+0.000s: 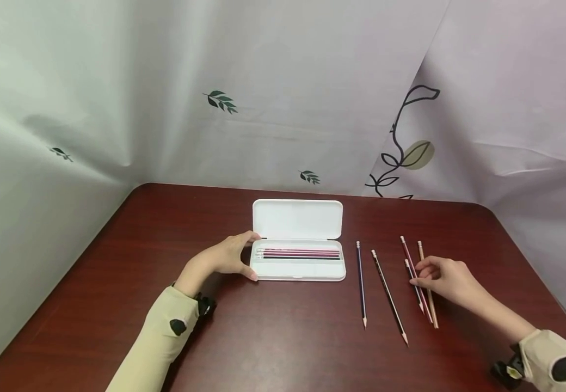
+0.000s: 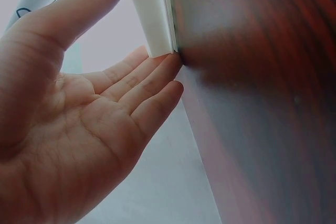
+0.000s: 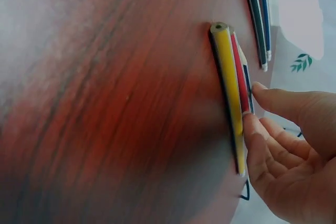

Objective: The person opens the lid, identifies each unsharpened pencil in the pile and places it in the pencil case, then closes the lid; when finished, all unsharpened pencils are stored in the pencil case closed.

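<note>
A white pencil case (image 1: 296,274) lies with its lid up on the table, several pencils (image 1: 302,253) side by side inside it. My left hand (image 1: 224,256) holds the case's left end, thumb at the front corner and fingers at the back corner. Over on the right, my right hand (image 1: 447,277) pinches a short dark blue pencil (image 1: 413,285) between thumb and fingers. Right beside it lie a red pencil (image 3: 239,69) and a yellow pencil (image 3: 227,72); the fingers partly cover them in the head view.
Between the case and my right hand lie a blue pencil (image 1: 361,283) and a black pencil (image 1: 389,294), points towards me. The dark red-brown table (image 1: 273,337) ends at a pale curtain (image 1: 273,98) with leaf patterns behind and at both sides.
</note>
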{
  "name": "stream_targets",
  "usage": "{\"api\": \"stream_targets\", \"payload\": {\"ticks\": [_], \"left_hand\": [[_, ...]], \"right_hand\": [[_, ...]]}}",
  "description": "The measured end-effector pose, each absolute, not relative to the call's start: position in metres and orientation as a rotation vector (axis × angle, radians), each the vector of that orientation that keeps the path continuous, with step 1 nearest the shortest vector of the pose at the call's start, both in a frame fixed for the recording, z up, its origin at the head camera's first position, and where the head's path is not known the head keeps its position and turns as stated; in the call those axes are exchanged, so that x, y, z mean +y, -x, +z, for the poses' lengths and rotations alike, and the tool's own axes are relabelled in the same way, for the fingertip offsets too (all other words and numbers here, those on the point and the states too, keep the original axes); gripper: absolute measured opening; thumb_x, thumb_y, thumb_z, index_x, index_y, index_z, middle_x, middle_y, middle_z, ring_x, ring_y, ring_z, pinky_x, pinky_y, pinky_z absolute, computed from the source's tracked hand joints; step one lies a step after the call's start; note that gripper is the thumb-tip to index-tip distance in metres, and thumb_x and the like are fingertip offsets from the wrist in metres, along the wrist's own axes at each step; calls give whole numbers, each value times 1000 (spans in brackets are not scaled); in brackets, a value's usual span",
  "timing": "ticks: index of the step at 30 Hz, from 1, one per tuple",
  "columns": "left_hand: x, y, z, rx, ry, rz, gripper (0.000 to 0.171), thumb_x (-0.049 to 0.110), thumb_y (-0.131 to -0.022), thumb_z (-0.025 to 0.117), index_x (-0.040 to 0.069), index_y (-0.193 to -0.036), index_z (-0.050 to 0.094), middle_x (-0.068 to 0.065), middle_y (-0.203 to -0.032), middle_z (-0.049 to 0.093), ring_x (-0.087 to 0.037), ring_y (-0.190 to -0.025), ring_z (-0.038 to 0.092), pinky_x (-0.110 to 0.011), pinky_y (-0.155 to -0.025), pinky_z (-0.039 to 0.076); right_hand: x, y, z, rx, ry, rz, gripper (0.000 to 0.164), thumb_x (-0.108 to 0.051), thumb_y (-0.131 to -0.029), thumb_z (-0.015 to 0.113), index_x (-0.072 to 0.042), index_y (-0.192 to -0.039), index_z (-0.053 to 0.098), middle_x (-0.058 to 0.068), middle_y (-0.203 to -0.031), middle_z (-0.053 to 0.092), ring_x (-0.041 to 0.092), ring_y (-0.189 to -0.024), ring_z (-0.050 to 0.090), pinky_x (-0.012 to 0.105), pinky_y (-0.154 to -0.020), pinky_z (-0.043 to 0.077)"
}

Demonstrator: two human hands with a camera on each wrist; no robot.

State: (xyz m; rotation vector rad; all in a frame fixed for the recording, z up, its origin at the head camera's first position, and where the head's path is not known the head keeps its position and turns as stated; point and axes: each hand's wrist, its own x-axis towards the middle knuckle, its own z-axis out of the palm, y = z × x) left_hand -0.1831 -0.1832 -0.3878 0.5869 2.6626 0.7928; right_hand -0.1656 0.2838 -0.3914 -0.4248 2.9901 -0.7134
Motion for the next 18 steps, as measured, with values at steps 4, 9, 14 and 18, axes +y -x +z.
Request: {"api": "stream_targets", "payload": {"ticks": [4,9,14,18], "left_hand": [[-184,182,-388,2659,-592,807,86,25,-62,88,-3,-128,41,-20,-132,51,-30,-123,49,-45,-103,36],[-184,181,-388,2658,-579,806,86,25,-62,88,-3,-128,41,-21,-132,51,-30,-123,49,-45,-103,36],[-184,181,-388,2660,-566,791,88,26,-62,88,-3,-130,40,-20,-132,50,-30,-124,48,-45,-103,36],[-183,182,-387,2664,-577,787,88,26,-62,87,-3,-130,40,-21,-131,51,-30,-123,49,-45,-103,36]], "right_hand": [[279,167,-392,2959,358,-699,37,-33,-74,78,-3,-92,66,-7,-68,62,4,-61,55,23,-57,42],[271,171,-388,2882,278,-680,43,-31,-74,77,4,-95,63,-5,-64,62,9,-55,57,27,-52,43],[267,176,-382,2781,235,-668,40,-28,-75,76,5,-91,60,-1,-60,63,12,-53,63,31,-54,48],[267,177,-376,2757,240,-618,34,-29,-76,76,1,-85,61,-2,-60,63,12,-53,63,33,-57,47]]}}
